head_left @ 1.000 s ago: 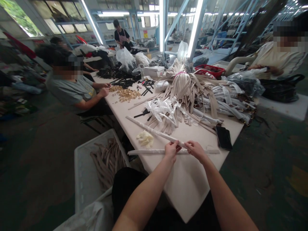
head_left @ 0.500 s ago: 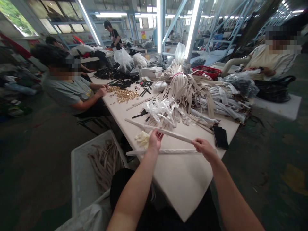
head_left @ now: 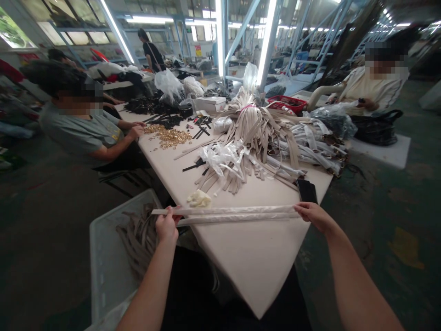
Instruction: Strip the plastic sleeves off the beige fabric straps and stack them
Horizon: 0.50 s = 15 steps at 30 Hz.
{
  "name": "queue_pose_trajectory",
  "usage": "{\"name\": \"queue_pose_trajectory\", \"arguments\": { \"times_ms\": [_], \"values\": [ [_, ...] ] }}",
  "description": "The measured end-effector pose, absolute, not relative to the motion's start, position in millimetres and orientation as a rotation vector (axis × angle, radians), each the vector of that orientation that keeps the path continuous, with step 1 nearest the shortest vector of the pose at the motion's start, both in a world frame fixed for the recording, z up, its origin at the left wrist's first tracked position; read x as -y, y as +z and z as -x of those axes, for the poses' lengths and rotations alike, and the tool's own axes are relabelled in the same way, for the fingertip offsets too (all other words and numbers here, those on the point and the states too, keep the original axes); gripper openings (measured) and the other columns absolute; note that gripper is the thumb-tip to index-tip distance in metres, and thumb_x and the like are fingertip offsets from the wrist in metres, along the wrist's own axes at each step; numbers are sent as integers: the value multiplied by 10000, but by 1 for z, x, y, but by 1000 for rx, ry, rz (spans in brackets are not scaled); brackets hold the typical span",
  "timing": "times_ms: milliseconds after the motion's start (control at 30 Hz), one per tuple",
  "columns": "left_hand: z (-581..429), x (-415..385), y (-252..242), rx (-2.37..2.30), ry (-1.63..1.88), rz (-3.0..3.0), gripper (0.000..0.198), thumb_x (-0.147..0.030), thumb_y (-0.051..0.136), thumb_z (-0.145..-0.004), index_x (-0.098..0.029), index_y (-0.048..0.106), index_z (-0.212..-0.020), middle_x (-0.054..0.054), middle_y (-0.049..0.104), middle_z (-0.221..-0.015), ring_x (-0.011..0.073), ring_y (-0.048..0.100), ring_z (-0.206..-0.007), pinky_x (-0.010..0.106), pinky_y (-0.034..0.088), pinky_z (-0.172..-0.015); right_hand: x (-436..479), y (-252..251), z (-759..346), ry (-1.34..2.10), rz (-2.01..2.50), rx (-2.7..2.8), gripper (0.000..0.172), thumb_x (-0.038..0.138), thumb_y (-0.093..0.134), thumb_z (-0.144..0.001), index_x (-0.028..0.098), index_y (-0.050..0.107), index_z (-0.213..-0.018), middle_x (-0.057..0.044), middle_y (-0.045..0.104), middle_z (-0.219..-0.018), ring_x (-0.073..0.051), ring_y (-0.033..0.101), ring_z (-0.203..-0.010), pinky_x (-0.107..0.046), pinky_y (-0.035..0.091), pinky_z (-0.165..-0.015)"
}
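Observation:
A long pale strap wrapped in clear plastic (head_left: 227, 210) is stretched level just above the near part of the white table (head_left: 255, 257). My left hand (head_left: 166, 226) pinches its left end out past the table's left edge. My right hand (head_left: 314, 215) grips its right end near the table's right edge. A second wrapped strap (head_left: 237, 219) lies on the table just below the held one. A black phone (head_left: 306, 191) lies right behind my right hand. A small cream-coloured wad (head_left: 199, 199) sits behind the strap's left part.
A big heap of beige straps (head_left: 258, 133) and plastic-wrapped straps (head_left: 317, 147) fills the table's middle. Gold fittings (head_left: 168, 136) lie by a seated person's hands (head_left: 135, 132) at left. Another person (head_left: 372, 87) sits at right. A white bin of straps (head_left: 113, 257) stands on the floor at my left.
My hands have slid apart from the strap's middle to its two ends. The strap has swung from a slant to lie level along the second strap.

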<state>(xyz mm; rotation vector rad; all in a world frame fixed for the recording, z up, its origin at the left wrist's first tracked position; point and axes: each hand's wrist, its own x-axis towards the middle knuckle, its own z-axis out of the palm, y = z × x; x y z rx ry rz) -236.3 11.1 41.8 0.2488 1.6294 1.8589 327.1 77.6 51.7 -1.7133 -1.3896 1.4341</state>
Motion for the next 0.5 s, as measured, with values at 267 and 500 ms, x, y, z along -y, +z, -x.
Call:
{"name": "queue_pose_trajectory", "arguments": {
  "times_ms": [267,500],
  "values": [
    [249,37,28,-2145,1476,-603,524,-242,721,-763,-155,496,-1228,100,692,-937,246,684,-790,487,555,-787,-99,44,-336,701,2360,1755,281,415,638,-770,154,740,-792,-154,698,-801,-260,646,-736,-321,439,-642],
    [163,22,54,-2391,1070,-1795,419,-304,568,-875,-186,552,-1277,168,573,-1298,339,491,-1249,512,335,-1079,-165,86,-204,416,2374,1981,382,375,631,-836,62,723,-1033,-303,655,-1071,-380,646,-997,-446,474,-824]
  ]
}}
